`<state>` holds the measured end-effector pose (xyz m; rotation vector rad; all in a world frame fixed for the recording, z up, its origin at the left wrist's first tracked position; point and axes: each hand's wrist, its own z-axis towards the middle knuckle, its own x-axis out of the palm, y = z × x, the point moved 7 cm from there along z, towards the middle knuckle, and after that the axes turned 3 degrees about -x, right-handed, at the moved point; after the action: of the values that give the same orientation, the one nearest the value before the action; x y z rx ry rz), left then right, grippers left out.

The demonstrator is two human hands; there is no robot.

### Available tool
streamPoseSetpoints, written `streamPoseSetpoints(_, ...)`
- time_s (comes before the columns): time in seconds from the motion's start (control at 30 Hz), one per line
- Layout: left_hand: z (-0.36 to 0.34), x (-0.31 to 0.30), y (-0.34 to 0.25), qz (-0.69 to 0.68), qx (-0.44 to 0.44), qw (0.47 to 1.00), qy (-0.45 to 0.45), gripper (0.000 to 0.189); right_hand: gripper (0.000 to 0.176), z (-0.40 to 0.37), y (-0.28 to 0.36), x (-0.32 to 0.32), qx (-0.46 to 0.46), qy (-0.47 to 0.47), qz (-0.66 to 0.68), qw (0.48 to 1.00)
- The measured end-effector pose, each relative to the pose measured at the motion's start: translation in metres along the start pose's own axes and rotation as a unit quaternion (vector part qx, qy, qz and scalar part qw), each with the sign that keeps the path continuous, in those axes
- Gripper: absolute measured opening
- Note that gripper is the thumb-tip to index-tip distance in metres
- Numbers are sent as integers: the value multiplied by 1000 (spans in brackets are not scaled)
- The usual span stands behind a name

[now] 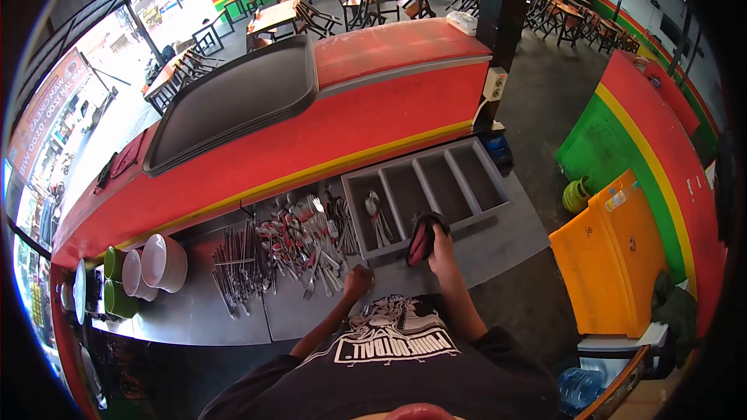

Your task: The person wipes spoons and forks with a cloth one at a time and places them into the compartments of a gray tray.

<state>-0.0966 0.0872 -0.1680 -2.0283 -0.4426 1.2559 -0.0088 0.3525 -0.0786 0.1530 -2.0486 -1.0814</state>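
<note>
My right hand (pixel 440 245) grips a dark red cloth (pixel 424 237) and presses it on the near edge of a grey cutlery tray (pixel 467 179) with several compartments. Only the leftmost compartment holds a few spoons (pixel 377 214). My left hand (pixel 358 280) rests closed on the steel counter (pixel 202 319), beside the tray's near left corner. Whether it holds something I cannot tell. To its left lies a heap of loose forks and spoons (pixel 303 245), and further left a bundle of straight utensils (pixel 237 264).
Stacked white bowls (pixel 162 262) and green bowls (pixel 117 280) stand at the counter's left end. A stack of black trays (pixel 233 101) lies on the red counter top behind. A yellow bin (pixel 615 257) stands at the right, with dining tables beyond.
</note>
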Motion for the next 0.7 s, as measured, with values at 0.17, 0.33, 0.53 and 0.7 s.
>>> streamPoseSetpoints(0.17, -7, 2, 5, -9, 15, 998, -66, 27, 37, -2, -17, -5, 39, -26, -34, 998)
streamPoseSetpoints(0.33, -10, 0, 5, -48, 35, 995, -81, 26, 37, -3, -23, -7, 42, -31, -113, 992)
streamPoseSetpoints(0.53, -29, -10, -15, -49, 17, 995, -91, 26, 38, 0, -24, -12, 6, -42, -213, 976)
streamPoseSetpoints(0.7, -32, -12, -14, -44, 46, 988, -138, 26, 42, -5, -18, -4, -17, -1, -231, 973)
